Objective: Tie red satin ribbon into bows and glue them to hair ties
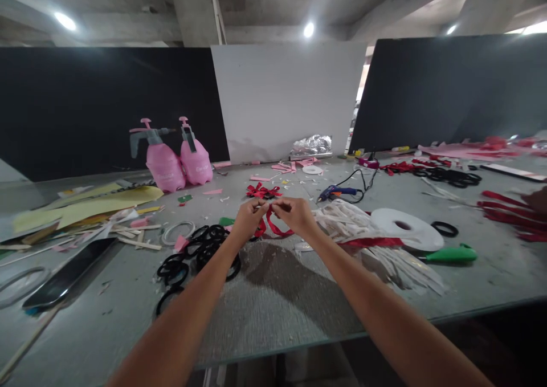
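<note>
Both of my hands meet over the middle of the grey table. My left hand [248, 216] and my right hand [294, 213] pinch a red ribbon [273, 226] between closed fingers, and its loops hang down below them. A finished red ribbon bow [262, 191] lies just beyond my hands. A pile of black elastic rings [196, 256] lies under my left forearm. To the right of my right hand sits a heap of white strips [348, 219] and a white tape roll [405, 227].
Two pink spray bottles [177, 162] stand at the back left near yellow paper sheets [85, 204]. A phone [68, 273] lies at the left. A blue glue gun [337, 192], green-handled scissors [450, 255], more black rings [453, 176] and red ribbons [508, 207] lie to the right.
</note>
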`<action>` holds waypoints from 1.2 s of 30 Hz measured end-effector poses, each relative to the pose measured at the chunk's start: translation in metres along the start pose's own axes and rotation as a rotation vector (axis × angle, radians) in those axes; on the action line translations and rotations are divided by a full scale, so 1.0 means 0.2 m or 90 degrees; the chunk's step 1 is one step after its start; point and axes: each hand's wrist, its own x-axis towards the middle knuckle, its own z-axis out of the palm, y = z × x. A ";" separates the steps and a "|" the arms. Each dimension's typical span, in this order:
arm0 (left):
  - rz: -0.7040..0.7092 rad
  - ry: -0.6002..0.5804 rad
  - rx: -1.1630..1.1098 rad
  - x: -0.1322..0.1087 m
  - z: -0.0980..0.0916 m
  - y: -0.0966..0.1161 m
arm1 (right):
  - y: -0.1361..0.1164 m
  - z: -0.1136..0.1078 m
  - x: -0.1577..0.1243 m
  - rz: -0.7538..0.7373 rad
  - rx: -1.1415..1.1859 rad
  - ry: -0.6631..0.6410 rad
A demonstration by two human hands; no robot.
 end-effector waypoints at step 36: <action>0.132 -0.032 0.260 -0.03 0.01 -0.02 | 0.05 -0.05 0.01 -0.019 -0.043 -0.102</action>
